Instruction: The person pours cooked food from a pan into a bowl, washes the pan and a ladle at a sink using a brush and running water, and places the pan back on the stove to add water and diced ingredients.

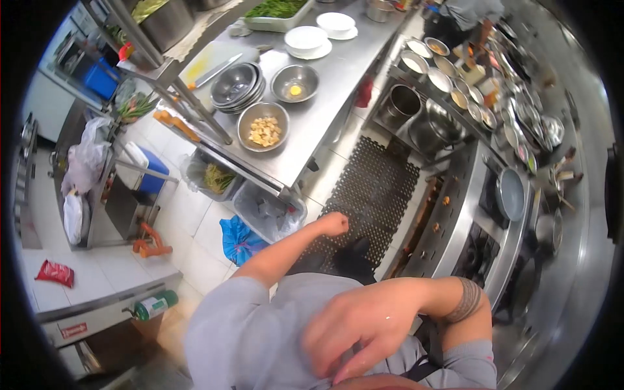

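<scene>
My left hand (333, 224) is closed in a fist over the black perforated floor mat (364, 195). Nothing sticks out of it. Close to the camera, my right hand (357, 325) is raised in front of my grey shirt (240, 328), fingers bent and thumb apart, with nothing visible in it. Beyond my left hand, a metal bowl of light brown chunks (263, 127) stands at the counter's near corner. Behind it are a metal bowl with a yolk-coloured item (295, 83) and a stack of metal bowls (235, 86).
The steel counter (325, 97) bears a knife (218, 70), white bowls (305, 40) and a tray of greens (276, 10). Below it stand bins (270, 208) and a blue bag (239, 240). On the right, a stove (478, 240) holds a pan (510, 195); several containers line the back.
</scene>
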`<act>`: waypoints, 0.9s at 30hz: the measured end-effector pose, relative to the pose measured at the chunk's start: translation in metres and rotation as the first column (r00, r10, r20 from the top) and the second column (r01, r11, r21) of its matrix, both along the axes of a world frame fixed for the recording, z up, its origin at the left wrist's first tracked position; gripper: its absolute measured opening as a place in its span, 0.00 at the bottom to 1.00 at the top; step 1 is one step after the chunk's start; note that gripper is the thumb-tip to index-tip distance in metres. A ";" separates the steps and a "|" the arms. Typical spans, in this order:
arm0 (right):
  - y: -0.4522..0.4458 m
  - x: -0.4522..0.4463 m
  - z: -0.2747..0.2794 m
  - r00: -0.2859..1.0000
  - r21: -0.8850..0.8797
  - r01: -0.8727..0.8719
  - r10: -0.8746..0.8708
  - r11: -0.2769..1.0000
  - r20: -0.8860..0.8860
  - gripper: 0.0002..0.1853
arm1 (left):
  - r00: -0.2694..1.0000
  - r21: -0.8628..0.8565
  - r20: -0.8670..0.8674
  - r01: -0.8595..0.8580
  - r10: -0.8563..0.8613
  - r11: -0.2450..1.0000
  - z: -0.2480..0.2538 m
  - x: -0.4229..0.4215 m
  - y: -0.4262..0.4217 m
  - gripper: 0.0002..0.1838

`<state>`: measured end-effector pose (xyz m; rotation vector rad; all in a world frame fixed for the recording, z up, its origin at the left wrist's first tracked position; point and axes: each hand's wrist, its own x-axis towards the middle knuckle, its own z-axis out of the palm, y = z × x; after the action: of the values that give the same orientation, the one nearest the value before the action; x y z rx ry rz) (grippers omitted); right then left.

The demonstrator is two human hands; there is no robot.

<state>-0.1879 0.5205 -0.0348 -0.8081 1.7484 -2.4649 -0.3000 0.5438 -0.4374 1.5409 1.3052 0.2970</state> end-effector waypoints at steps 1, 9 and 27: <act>0.006 -0.009 -0.002 0.998 -0.019 -0.059 0.059 0.998 -0.014 0.08 | 0.999 -0.101 0.009 -0.044 0.045 0.994 -0.002 -0.007 -0.002 0.11; 0.112 0.003 0.005 0.871 -0.049 -0.477 0.479 0.878 0.108 0.10 | 0.847 -0.295 -0.006 -0.509 0.531 0.809 -0.051 -0.028 0.019 0.11; 0.297 0.063 0.065 0.948 0.308 -0.156 0.230 0.938 -0.218 0.16 | 0.906 0.435 0.246 -0.421 0.344 0.796 0.202 0.016 0.213 0.09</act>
<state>-0.1246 0.8179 0.0300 -1.2362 1.9330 -1.9929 -0.2836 0.7571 -0.2351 1.5964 1.4850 1.0544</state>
